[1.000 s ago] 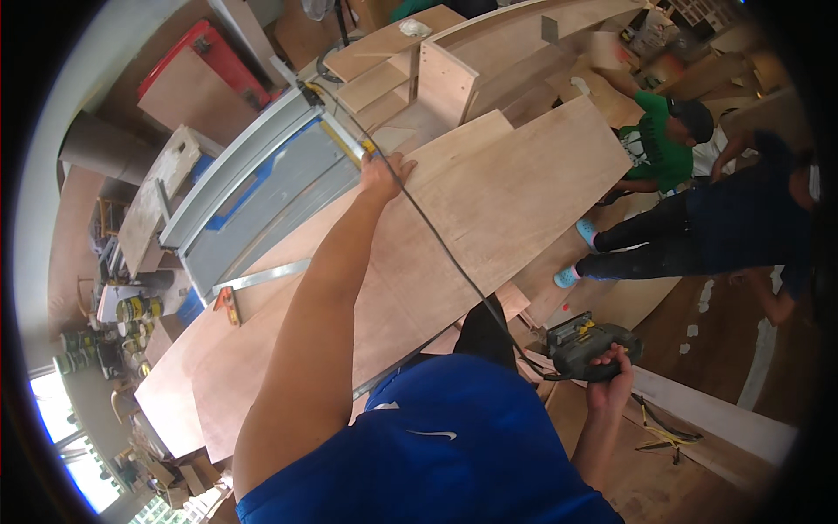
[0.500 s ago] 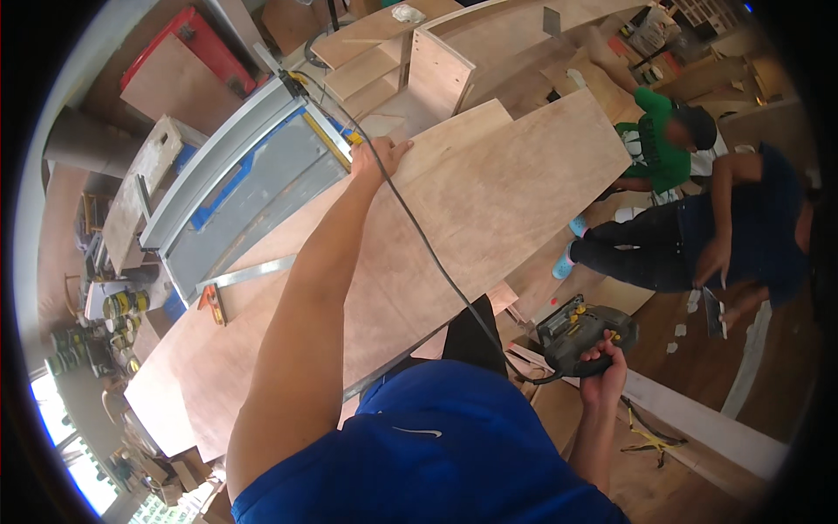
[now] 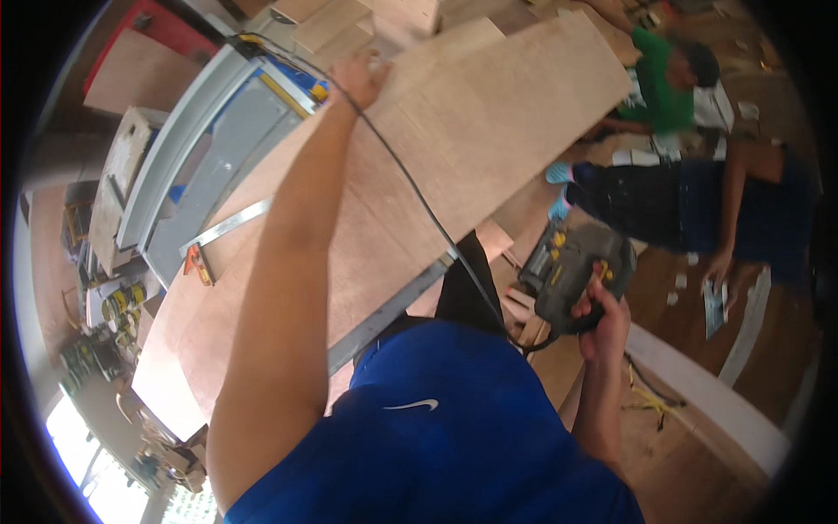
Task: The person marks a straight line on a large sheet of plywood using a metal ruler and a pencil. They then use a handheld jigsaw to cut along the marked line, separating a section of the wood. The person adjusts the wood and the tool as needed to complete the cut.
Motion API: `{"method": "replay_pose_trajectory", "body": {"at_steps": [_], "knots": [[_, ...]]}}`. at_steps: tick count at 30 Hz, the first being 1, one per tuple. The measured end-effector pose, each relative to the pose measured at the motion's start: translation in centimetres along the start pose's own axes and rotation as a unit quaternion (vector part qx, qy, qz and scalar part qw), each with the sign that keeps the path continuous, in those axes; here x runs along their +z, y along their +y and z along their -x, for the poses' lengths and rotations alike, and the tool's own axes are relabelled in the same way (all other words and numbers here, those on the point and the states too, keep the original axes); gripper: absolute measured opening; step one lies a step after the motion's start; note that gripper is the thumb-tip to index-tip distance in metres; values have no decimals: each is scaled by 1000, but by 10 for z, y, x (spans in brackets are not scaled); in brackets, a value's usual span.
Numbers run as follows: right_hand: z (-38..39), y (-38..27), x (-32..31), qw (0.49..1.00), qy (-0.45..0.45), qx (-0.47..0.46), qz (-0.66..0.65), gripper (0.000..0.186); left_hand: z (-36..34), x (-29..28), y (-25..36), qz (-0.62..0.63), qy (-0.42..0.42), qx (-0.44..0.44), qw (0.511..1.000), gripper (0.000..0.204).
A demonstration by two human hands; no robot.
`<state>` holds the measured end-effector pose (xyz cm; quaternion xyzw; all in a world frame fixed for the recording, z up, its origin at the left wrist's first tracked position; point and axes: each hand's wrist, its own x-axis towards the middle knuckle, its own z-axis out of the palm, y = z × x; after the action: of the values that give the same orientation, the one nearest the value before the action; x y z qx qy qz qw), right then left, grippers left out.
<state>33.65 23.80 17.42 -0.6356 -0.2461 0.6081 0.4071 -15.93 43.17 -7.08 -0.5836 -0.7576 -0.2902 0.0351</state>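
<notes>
My left hand point(image 3: 356, 80), blurred, rests with fingers apart on the far edge of large plywood sheets point(image 3: 471, 131), beside a grey table-saw-like bench point(image 3: 218, 148) with an aluminium fence. My right hand point(image 3: 601, 316) is closed round the handle of a dark grey and yellow jigsaw point(image 3: 559, 266), held off the plywood's near edge. Its black cord point(image 3: 410, 183) crosses the sheet over my left wrist. A metal square with an orange stock point(image 3: 199, 262) lies left of my left forearm. A grey metal strip point(image 3: 384, 314) shows along the sheet's near edge.
At the right, a crouched co-worker in green point(image 3: 655, 74) and another in navy point(image 3: 759, 210), holding a flat tool point(image 3: 716, 310), are close by. A red panel point(image 3: 140, 22), cluttered tins point(image 3: 122, 306) and loose boards point(image 3: 323, 26) surround the plywood. A white plank point(image 3: 707, 410) lies lower right.
The whole view has shifted, with the plywood and bench higher in it. My right hand has brought the jigsaw up and leftward, closer to the sheet's edge. The navy-clad co-worker's arm has moved.
</notes>
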Motion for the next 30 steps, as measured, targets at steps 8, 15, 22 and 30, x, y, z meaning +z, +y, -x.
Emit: {"method": "replay_pose_trajectory", "body": {"at_steps": [8,15,22,30], "knots": [[30,-30,-2,997,-31,-8,70,49,177,-122,53,-47,-118,-46,991,82],[61,-26,-1,992,-72,-36,95,47,199,-125,50,-34,-80,-107,990,96],[81,-13,0,983,-39,10,179,43,234,-130,82,-12,-85,-108,990,98],[84,9,-10,971,-73,44,224,36,245,-136,92,5,-86,-96,992,102]]}}
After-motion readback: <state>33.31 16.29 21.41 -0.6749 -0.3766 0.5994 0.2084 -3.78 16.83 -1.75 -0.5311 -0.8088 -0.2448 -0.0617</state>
